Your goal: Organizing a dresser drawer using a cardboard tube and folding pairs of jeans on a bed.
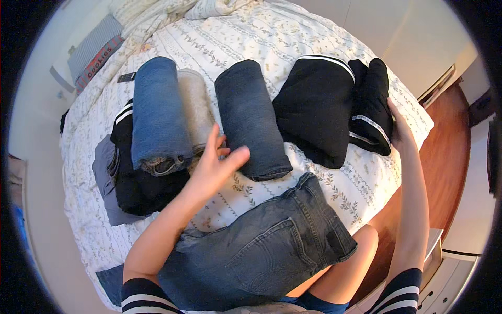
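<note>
My left hand (219, 158) hovers with fingers apart at the near left side of a dark blue pair of rolled jeans (247, 118). Against the outer side of a black folded garment with white bands (372, 102), at the far right of the row, rests my right hand (401, 128). Its fingers look stretched along the cloth, partly hidden by it. Between these lies a wider black folded garment (316, 110) with a white-striped edge. A faded dark pair of jeans (256, 246) lies closest to me, over my lap and the bed's edge, pocket side up.
Lighter blue rolled jeans (159, 112) lie on the left beside a beige folded garment (196, 104). Under and beside them are black clothing (144, 191) and a grey garment (107, 180). A patterned white bedspread (209, 42) bears everything. Wooden floor (444, 167) shows at right, with white drawers (444, 285).
</note>
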Tool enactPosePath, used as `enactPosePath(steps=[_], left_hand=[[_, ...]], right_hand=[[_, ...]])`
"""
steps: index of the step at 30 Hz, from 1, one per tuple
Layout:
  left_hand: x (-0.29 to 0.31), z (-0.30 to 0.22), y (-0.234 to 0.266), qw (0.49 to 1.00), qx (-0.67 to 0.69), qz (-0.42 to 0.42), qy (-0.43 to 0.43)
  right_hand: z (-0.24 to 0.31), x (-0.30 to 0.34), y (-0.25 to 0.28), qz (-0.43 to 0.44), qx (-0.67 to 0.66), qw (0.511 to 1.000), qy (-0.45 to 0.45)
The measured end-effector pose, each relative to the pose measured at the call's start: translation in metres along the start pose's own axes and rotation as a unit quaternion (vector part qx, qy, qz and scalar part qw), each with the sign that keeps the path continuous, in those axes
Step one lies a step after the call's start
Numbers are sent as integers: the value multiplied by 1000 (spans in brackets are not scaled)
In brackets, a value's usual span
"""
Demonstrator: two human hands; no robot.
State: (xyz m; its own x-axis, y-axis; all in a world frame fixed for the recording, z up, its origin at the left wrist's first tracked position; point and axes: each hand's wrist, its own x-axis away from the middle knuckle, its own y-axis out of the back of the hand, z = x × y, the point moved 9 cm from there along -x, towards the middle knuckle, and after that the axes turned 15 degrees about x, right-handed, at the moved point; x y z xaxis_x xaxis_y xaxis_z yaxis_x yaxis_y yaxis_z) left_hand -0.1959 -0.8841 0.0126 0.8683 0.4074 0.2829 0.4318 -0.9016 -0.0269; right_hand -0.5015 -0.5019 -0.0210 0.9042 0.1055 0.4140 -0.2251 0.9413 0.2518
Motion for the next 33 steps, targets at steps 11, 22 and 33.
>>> enactPosePath(steps=[11,22,33], left_hand=[[-40,7,-40,995,73,0,75],[-60,-49,-6,976,97,-120,-153],[89,-13,49,994,2,107,25]], right_hand=[[-15,6,-87,285,-302,910,14],[88,-26,-237,360,-262,895,37],[-72,107,-151,269,-56,961,21]])
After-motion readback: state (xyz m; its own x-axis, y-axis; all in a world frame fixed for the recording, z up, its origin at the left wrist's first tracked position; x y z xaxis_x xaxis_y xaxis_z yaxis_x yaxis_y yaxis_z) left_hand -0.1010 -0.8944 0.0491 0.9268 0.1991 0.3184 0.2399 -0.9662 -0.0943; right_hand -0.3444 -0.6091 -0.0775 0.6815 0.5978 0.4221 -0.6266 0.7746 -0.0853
